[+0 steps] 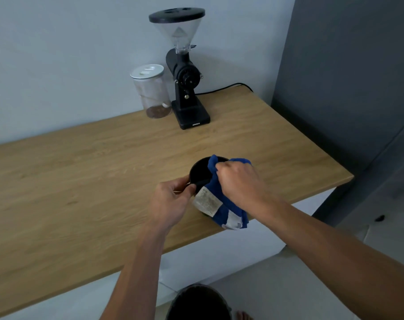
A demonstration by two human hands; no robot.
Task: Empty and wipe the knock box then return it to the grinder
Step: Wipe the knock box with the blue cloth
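Note:
The black round knock box [199, 170] stands on the wooden table [80, 181] near its front edge. My left hand [169, 203] grips its near rim by the knock bar. My right hand [239, 183] holds a blue cloth [221, 204] with a white label, pressed over the box's right side and rim. The cloth hangs down over the box's front and hides most of its wall. The black grinder [186, 72] with a clear hopper stands at the back of the table, well beyond the box.
A clear jar [151, 91] with a white lid and some coffee at its bottom stands left of the grinder. A black power cord [226, 87] runs right behind the grinder. A dark bin [198, 303] sits on the floor below the table edge. A grey wall panel rises at the right.

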